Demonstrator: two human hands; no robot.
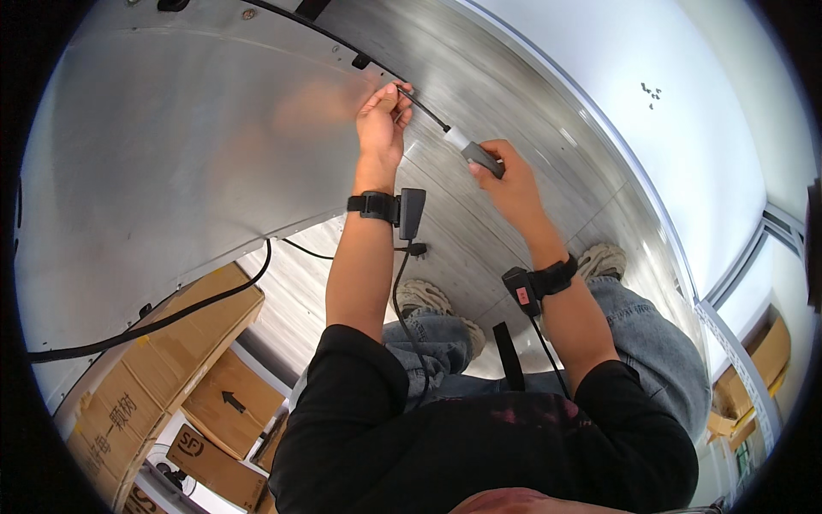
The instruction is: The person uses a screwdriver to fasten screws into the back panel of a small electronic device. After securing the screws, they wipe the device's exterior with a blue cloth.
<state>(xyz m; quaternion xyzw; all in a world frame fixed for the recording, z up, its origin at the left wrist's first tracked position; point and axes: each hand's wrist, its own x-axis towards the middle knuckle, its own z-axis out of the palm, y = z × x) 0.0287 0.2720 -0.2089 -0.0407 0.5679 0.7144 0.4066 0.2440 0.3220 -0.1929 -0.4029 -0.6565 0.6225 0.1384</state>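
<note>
My right hand (pixel 512 176) is wrapped around the grip of a grey and white electric screwdriver (pixel 481 158). A long dark bit (pixel 428 113) runs from its nose up and left toward the edge of a large metal panel (pixel 197 146). My left hand (pixel 384 124) is closed in a pinch around the far end of that bit, right beside the panel's edge. Whether a screw sits at the tip is hidden by the fingers. Black strapped devices (pixel 412 214) are worn on both wrists, with thin cables hanging from them.
Several small dark screws (pixel 651 94) lie on the white surface at the right. A thick black cable (pixel 184 319) curves over the panel's near side. Cardboard boxes (pixel 163 360) stand at lower left, and another box (pixel 753 377) at far right. Grey plank flooring (pixel 462 231) lies below.
</note>
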